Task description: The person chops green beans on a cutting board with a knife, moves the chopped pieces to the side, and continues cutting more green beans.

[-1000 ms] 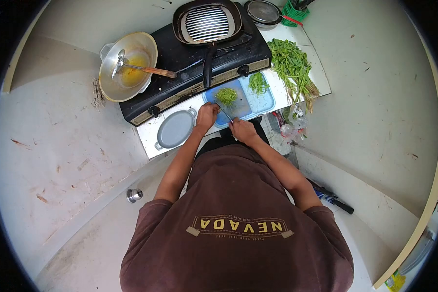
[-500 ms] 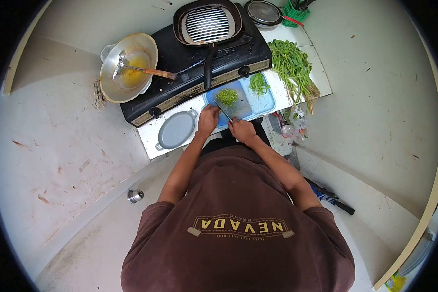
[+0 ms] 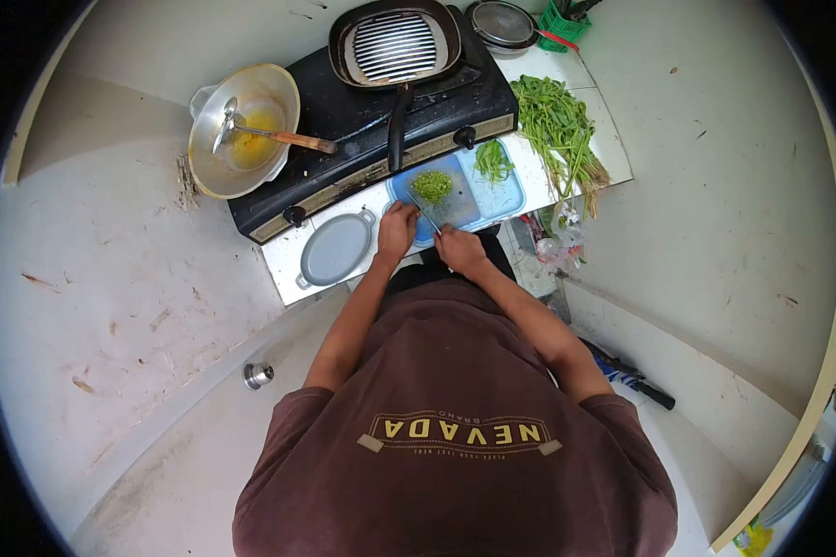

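My right hand (image 3: 460, 249) grips the handle of a knife (image 3: 426, 214), its blade slanting up and left over a blue cutting board (image 3: 462, 197). At the board's left edge, my left hand (image 3: 397, 229) has its fingers closed near the blade tip; whatever they hold is too small to make out. Just beyond the blade lies a heap of finely chopped greens (image 3: 431, 187). The board rests on a light blue tray (image 3: 509, 199), where some cut green leaves (image 3: 494, 161) lie to the right.
A black gas stove (image 3: 320, 121) behind the tray carries a grill pan (image 3: 398, 111) and a pot (image 3: 205, 153) with a wooden-handled ladle (image 3: 293, 139). A grey oval plate (image 3: 336, 249) sits left. Leafy greens (image 3: 555, 116), a strainer (image 3: 503, 23) and a green basket (image 3: 555, 26) stand right.
Both hands stay in nearly the same place at the board. The knife blade has shifted very slightly; the chopped heap looks unchanged.
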Motion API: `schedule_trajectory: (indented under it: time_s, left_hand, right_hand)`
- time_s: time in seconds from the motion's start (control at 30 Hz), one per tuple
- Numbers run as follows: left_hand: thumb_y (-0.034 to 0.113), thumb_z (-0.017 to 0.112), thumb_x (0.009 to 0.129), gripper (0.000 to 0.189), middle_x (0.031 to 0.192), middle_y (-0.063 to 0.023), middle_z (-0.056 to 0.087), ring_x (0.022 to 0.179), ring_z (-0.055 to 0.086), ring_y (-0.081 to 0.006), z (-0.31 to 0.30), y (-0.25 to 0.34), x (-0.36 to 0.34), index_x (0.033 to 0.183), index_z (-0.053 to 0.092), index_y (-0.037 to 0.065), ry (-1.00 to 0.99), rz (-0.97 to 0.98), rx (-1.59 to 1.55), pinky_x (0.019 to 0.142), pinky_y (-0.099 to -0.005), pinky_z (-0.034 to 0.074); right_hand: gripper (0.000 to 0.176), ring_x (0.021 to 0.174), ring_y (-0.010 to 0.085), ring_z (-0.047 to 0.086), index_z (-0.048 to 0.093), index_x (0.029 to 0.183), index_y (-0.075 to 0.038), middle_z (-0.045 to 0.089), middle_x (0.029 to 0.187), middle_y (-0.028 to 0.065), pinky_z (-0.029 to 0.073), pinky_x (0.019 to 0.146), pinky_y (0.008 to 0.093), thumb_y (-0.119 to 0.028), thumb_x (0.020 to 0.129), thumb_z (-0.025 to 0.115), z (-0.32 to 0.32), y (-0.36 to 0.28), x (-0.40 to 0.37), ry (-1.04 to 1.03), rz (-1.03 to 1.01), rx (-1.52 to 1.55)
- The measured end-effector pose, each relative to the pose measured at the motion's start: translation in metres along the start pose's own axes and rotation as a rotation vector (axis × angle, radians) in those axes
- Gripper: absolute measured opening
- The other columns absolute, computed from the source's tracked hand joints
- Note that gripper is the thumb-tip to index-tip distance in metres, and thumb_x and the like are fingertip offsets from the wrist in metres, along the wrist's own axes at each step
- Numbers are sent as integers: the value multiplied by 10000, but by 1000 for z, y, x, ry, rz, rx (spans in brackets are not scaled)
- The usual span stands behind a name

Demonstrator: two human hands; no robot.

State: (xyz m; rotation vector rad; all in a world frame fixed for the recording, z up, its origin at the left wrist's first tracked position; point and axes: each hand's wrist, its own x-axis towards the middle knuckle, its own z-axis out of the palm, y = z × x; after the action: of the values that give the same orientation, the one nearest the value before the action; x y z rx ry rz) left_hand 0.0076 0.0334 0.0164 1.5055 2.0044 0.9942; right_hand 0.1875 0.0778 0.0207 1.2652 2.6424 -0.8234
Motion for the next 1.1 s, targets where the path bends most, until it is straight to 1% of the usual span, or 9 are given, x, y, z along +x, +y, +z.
schedule_trajectory:
  time_s: [0.07, 0.17, 0.27, 0.47, 0.57, 0.67, 0.87, 0.97, 1.1]
  left_hand:
    - [9, 655, 865, 97, 895, -186, 652, 849, 665, -389, 0, -3, 0, 923, 733, 14, 7, 14, -10, 782, -456, 533]
    - [17, 657, 873, 96, 911, -181, 662, 860, 672, -387, -3, 2, -2, 927, 736, 16, 3, -24, 18, 780, -449, 540]
    - [24, 656, 881, 102, 919, -179, 667, 864, 675, -386, 5, -8, -3, 937, 741, 22, 15, -31, 18, 783, -452, 544]
    - [33, 651, 886, 104, 921, -178, 670, 870, 679, -384, 4, -7, -4, 937, 742, 29, 22, -39, -5, 793, -460, 543]
    - [24, 648, 886, 103, 925, -178, 671, 870, 679, -385, 3, -6, -3, 935, 738, 28, -7, -72, 23, 793, -459, 543]
    - [14, 647, 882, 101, 922, -178, 667, 870, 678, -388, 6, -10, -3, 933, 734, 27, 8, -33, -7, 795, -459, 542]
    - [5, 645, 879, 97, 922, -172, 668, 875, 674, -388, 3, -6, -4, 932, 724, 20, 20, -48, -25, 798, -460, 539]
    - [1, 641, 880, 96, 924, -169, 672, 876, 673, -391, 2, -6, -2, 935, 719, 18, -7, -24, 14, 792, -460, 537]
    - [-5, 644, 876, 93, 927, -170, 676, 873, 671, -393, 1, -6, -4, 935, 714, 13, 22, -11, -30, 780, -460, 531]
  right_hand:
    - [451, 756, 442, 720, 604, 967, 44, 709, 774, 265, 587, 716, 515, -370, 1060, 450, 1, -4, 12, 23, -6, 23]
    - [458, 761, 450, 717, 605, 967, 42, 707, 782, 275, 586, 717, 521, -377, 1061, 447, 3, -4, 18, 51, -7, 44]
    - [464, 753, 453, 714, 604, 968, 40, 704, 771, 277, 583, 710, 527, -385, 1061, 447, -3, -5, 12, 24, -2, 44]
    - [466, 725, 452, 711, 602, 968, 40, 696, 733, 270, 581, 696, 534, -389, 1061, 447, -5, -4, 6, 6, -19, 29]
    - [461, 734, 445, 714, 603, 963, 38, 699, 743, 268, 582, 701, 528, -385, 1061, 449, -3, -5, 9, 9, -26, 33]
    - [448, 744, 434, 719, 603, 954, 33, 702, 752, 264, 582, 706, 521, -377, 1061, 456, 6, -5, 20, 46, -38, 12]
    - [438, 763, 431, 723, 616, 953, 34, 706, 768, 265, 581, 723, 520, -364, 1056, 466, 1, 0, 5, -2, -29, 6]
    - [442, 768, 439, 721, 620, 963, 36, 706, 775, 271, 581, 726, 521, -367, 1056, 465, 0, -5, 8, -18, -9, 19]
    - [444, 768, 443, 718, 616, 967, 37, 702, 772, 277, 582, 715, 520, -371, 1058, 465, 4, -7, 21, 18, -15, 26]
